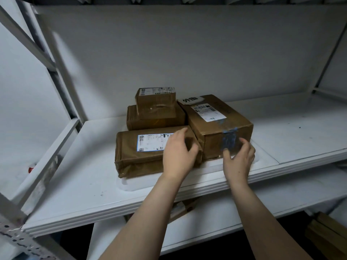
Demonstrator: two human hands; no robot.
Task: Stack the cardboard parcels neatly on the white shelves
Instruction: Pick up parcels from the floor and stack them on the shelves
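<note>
Several brown cardboard parcels sit together on the white shelf. A flat parcel with a white label lies at the front left. Behind it a similar parcel carries a small box on top. To the right stands a larger box with a label and blue tape on its front face. My left hand rests on the right end of the front parcel, with its thumb at that parcel's corner. My right hand touches the taped front face of the larger box with spread fingers.
Grey uprights and a diagonal brace frame the shelf's left side, another upright the right. A lower shelf holds a parcel partly hidden behind my left arm. Wooden pieces lie at the bottom right.
</note>
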